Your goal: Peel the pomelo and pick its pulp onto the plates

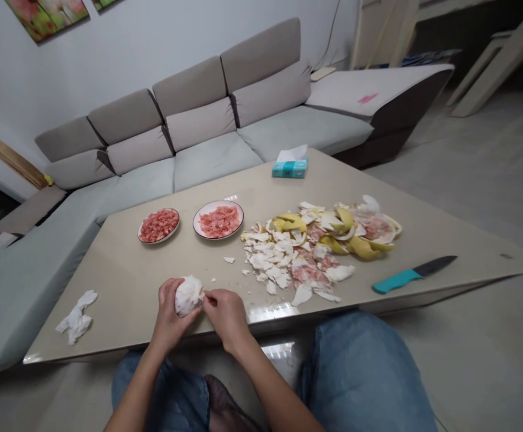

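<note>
A peeled pomelo (188, 295), still coated in white pith, rests in the grip of my left hand (169, 312) above the table's near edge. Fingers of my right hand (226, 315) pinch at its right side, at what looks like a bit of pith. To the right lies a heap of pomelo peel (333, 231), with yellow rind, white pith scraps (272, 258) and pinkish membranes (310, 270). Beyond my hands sit two plates of pink pomelo flesh, a left plate (146, 240) and a right plate (202, 230).
A knife (399, 280) with a teal handle lies near the table's right front edge. Crumpled tissue (78, 318) is at the left end. A tissue pack (290, 167) stands at the back of the table (121, 270). Behind it runs a grey sofa (216, 159).
</note>
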A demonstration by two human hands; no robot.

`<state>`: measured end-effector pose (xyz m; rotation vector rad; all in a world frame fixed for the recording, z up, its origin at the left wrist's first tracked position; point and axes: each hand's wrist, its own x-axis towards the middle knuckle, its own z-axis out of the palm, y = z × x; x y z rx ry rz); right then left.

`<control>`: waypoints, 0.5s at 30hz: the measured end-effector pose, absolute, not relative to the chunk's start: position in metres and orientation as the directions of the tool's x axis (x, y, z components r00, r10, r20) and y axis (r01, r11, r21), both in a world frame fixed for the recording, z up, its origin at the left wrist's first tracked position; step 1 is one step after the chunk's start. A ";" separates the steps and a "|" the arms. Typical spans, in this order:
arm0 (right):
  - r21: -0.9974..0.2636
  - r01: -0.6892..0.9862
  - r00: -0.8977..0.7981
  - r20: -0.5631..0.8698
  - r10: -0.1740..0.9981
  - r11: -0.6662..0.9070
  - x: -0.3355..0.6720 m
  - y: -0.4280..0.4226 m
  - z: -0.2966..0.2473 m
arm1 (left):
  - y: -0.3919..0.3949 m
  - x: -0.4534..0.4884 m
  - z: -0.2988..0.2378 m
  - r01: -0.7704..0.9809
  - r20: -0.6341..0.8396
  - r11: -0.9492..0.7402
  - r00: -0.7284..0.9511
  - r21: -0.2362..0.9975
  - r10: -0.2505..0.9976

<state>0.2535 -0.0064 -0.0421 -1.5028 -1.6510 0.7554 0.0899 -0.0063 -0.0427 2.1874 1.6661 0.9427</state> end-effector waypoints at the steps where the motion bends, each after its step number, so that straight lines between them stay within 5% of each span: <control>1: -0.817 0.566 -0.001 0.136 0.991 0.112 0.252 -0.005 -0.041 | -0.007 0.090 -0.044 0.776 0.350 -0.321 0.139 0.542 0.926; 6: -0.846 0.534 0.134 0.092 0.987 0.007 0.243 0.001 -0.048 | -0.007 0.090 -0.049 0.787 0.390 -0.308 0.093 0.535 0.916; 12: -0.999 0.000 0.066 -0.053 0.996 -0.053 0.254 0.003 -0.060 | -0.006 0.083 -0.054 0.774 0.372 -0.261 0.035 0.577 0.928; 15: -0.999 -0.032 0.005 -0.037 0.999 -0.037 0.259 0.001 -0.058 | -0.006 0.082 -0.054 0.777 0.358 -0.239 0.019 0.583 0.934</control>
